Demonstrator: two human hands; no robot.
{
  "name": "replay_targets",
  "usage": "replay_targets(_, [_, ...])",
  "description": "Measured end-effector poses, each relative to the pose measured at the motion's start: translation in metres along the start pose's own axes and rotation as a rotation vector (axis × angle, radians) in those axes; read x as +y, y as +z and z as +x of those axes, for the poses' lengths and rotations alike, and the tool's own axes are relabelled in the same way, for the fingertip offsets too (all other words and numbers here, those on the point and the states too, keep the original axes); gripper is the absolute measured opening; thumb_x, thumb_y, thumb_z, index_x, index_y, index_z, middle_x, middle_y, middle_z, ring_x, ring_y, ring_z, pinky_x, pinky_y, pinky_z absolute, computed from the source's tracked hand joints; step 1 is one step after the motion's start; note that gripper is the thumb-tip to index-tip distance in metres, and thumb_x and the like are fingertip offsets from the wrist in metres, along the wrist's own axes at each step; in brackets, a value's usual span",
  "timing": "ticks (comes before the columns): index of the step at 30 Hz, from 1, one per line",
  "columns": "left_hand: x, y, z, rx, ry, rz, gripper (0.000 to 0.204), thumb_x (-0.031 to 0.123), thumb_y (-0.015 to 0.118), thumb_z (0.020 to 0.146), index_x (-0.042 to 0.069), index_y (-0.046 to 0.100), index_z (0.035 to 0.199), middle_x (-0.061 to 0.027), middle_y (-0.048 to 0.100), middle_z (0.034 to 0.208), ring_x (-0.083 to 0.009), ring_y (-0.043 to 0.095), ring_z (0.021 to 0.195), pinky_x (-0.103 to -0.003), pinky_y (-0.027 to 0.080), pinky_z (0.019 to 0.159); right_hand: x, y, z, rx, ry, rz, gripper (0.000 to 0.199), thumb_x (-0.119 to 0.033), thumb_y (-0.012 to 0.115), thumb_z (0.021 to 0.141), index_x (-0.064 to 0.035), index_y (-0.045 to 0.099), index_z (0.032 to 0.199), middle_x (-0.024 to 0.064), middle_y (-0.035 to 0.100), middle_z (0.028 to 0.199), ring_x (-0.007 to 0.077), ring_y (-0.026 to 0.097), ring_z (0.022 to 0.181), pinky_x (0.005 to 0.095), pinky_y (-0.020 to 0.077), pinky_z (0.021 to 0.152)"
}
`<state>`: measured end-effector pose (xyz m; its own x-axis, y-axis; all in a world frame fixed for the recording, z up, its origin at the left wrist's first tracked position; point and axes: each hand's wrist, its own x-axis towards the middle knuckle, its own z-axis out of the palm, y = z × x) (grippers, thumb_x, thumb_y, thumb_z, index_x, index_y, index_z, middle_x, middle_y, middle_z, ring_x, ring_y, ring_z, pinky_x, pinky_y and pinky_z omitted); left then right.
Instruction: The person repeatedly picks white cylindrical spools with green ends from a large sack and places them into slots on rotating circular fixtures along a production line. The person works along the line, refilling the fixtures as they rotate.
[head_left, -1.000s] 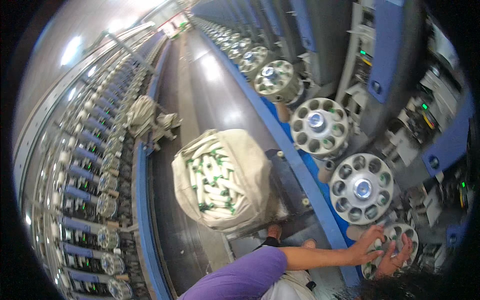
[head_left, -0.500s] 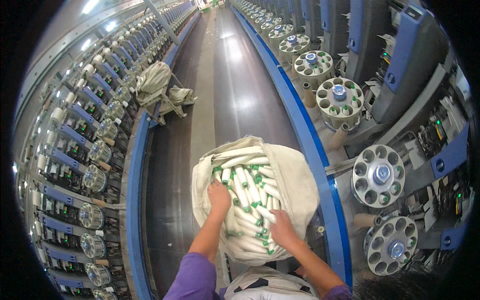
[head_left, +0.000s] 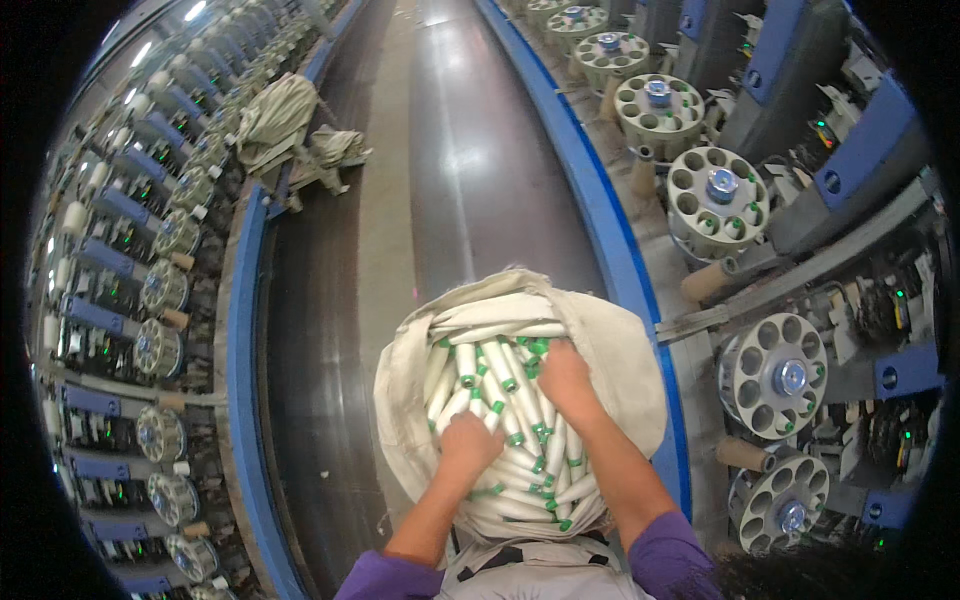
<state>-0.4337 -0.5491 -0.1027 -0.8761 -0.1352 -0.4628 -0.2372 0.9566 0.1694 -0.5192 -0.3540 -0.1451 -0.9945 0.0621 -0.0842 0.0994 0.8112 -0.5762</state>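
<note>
Both the left hand (head_left: pixel 470 442) and the right hand (head_left: pixel 565 380) are dug into the bobbins (head_left: pixel 510 420) heaped in the sack (head_left: pixel 620 350) on the aisle floor, apparently clenched on some, none yet lifted toward the partly filled magazines (head_left: pixel 775 375).

place: textile spinning mill | evidence: long winding-machine rows (head_left: pixel 130 300) both sides, round bobbin magazines (head_left: pixel 717 203), aisle floor (head_left: pixel 480 150)
</note>
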Motion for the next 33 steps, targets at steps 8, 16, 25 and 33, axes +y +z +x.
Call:
replay_targets(8, [-0.031,-0.041,0.017,-0.174,0.07,-0.711,0.055,0.026,0.074,0.078,0.0,0.067,0.125,-0.0229,0.073,0.111,-0.0371,0.071,0.107,-0.045,0.055,0.096,-0.007,-0.096,-0.019,-0.026,-0.194,0.333,0.042,-0.02,0.075,0.09,-0.0024,0.067,0.127,0.0206,0.071,0.12,0.0404,0.069,0.108,0.0449,0.0534,0.096])
replay_targets(16, [0.063,-0.142,-0.036,-0.799,0.22,-1.315,0.049,0.002,0.065,0.089,-0.005,0.057,0.137,-0.0157,0.071,0.111,-0.026,0.068,0.104,-0.038,0.054,0.096,0.008,-0.225,-0.109,-0.036,0.097,1.416,0.048,-0.012,0.069,0.099,0.005,0.048,0.138,0.0178,0.07,0.117,0.0224,0.067,0.106,0.0365,0.0533,0.1])
replay_targets(25, [0.164,-0.127,-0.073,-0.952,0.103,-1.115,0.041,0.01,0.072,0.093,-0.003,0.06,0.131,-0.0226,0.067,0.126,-0.0341,0.07,0.108,-0.047,0.058,0.098,0.026,-0.178,-0.286,-0.34,0.275,1.337,0.043,-0.019,0.061,0.106,0.0027,0.045,0.139,0.009,0.062,0.108,0.0155,0.061,0.095,0.0334,0.0526,0.087])
replay_targets(33, [0.26,-0.068,-0.142,-1.302,0.671,-1.257,0.046,0.01,0.082,0.08,0.003,0.065,0.122,-0.0167,0.055,0.144,-0.0336,0.063,0.122,-0.049,0.054,0.104,0.132,-0.283,-0.328,-0.204,0.382,1.082,0.052,-0.048,0.05,0.108,0.0007,0.065,0.113,0.0069,0.067,0.079,0.0164,0.065,0.07,0.0345,0.0539,0.063])
